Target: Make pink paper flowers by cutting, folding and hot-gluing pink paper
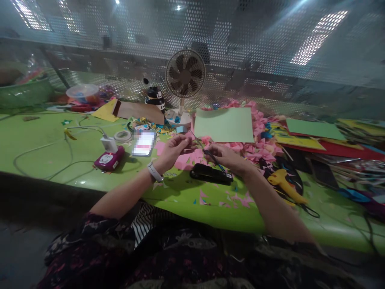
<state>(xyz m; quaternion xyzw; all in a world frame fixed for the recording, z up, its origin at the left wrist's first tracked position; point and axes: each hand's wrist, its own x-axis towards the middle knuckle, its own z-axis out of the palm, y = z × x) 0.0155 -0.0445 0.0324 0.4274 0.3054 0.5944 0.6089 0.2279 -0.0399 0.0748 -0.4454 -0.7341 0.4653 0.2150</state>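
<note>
Just beyond the stapler point(211, 174), 2 hands point(177, 147)

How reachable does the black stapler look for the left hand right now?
Probably yes: the black stapler lies close by, and only flat pink paper seems to lie between it and the left hand; whether that hand holds something is unclear.

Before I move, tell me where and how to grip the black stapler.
Probably best around the middle of the black stapler, from above and the wearer's near side: it lies lengthwise left to right, its near long side unblocked, while the right hand is just beyond it.
</note>
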